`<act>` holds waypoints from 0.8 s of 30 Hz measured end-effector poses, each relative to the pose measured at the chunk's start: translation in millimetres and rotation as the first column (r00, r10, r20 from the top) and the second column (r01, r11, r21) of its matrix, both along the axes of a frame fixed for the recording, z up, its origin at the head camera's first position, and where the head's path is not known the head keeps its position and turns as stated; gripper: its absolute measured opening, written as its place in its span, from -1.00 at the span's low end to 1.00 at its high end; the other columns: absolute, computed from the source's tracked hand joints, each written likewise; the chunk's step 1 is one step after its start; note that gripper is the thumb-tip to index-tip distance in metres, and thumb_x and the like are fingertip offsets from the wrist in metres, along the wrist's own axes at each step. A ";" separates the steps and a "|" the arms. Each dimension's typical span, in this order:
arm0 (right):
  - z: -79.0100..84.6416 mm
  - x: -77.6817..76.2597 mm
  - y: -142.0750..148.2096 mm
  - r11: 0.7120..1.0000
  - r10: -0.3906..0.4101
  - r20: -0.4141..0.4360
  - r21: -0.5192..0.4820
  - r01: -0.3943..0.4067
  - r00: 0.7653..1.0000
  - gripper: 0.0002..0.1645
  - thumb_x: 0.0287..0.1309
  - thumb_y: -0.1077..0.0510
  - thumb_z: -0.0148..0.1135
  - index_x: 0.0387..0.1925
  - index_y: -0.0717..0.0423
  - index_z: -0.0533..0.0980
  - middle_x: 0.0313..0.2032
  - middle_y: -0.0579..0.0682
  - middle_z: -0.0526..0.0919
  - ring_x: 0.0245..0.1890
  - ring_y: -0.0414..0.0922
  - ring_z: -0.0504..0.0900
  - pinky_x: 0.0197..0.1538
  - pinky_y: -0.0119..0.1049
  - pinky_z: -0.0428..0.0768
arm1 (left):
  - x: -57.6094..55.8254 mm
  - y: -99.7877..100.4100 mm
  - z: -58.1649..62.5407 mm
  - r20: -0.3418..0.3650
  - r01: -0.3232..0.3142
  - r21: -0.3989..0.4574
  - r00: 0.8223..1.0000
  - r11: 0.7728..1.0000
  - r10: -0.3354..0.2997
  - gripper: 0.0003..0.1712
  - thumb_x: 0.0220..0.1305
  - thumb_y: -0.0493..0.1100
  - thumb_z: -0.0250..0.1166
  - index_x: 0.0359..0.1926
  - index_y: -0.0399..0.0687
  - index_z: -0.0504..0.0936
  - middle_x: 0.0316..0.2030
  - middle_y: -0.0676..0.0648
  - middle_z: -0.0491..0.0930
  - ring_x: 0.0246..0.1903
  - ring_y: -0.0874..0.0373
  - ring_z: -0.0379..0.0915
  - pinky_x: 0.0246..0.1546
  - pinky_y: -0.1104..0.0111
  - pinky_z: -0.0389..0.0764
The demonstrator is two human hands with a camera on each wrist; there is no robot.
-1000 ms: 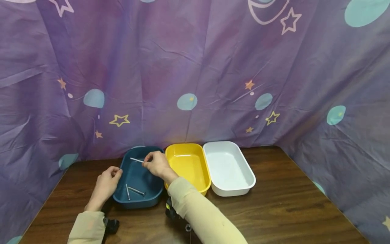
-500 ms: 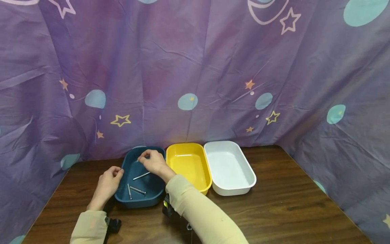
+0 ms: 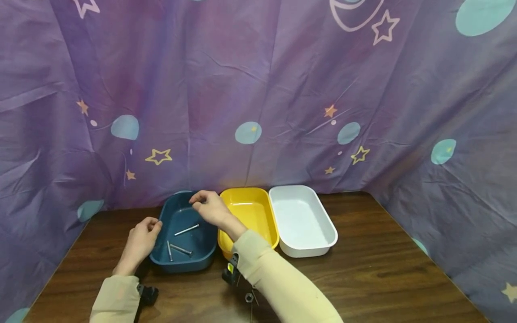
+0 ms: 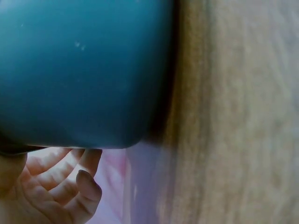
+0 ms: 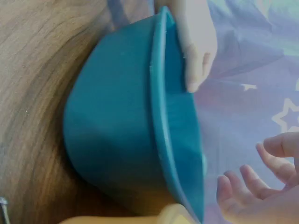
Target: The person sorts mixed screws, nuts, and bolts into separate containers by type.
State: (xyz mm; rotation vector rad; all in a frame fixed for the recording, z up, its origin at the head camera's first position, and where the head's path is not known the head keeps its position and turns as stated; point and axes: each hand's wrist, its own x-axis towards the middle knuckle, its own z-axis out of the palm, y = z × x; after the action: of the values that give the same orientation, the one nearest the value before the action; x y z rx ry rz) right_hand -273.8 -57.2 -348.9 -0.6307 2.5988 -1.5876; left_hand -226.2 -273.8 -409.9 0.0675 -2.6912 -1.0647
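In the head view, a dark blue plastic bin (image 3: 183, 268) stands at the left. One bolt (image 3: 186, 230) lies across its middle, with a second bolt (image 3: 181, 249) and a third bolt (image 3: 169, 251) nearer its front. My left hand (image 3: 142, 240) holds the bin's left rim; the left wrist view shows its fingers bent behind the bin wall (image 4: 84, 84). Over the bin's back right corner hovers my right hand (image 3: 212, 208). Its fingers (image 5: 256, 183) are loosely spread in the right wrist view, and nothing lies between them.
A yellow bin (image 3: 258, 220) and a white bin (image 3: 307, 251) stand in a row to the right of the blue one. Near the right forearm, a nut (image 3: 249, 297) and thin metal pieces lie on the wooden table (image 3: 375, 269). A purple curtain (image 3: 218, 89) hangs behind.
The bolt that my right hand pinched one second ago now lies in the blue bin. That hand has let go and moved up and right. My left hand has stayed at the rim.
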 end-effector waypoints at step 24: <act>4.6 42.5 87.1 0.951 0.301 -0.203 0.136 -0.277 0.932 -0.83 0.34 0.16 0.18 -0.15 0.15 0.61 -0.17 -0.08 0.64 -0.16 -0.08 0.60 -0.07 -0.29 0.53 | -1.0 0.2 -1.1 0.002 -0.003 0.000 1.000 1.000 0.003 -0.65 0.47 -0.11 0.06 0.01 -0.33 0.52 -0.27 -0.22 0.60 -0.28 -0.09 0.49 -0.27 0.14 0.43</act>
State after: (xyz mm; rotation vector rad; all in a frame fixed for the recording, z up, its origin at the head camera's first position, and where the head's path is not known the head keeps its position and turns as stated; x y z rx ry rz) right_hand -231.3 29.9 -344.3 -1.1816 2.5585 -1.3501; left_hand -227.2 -273.6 -410.9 0.0731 -2.6923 -1.0645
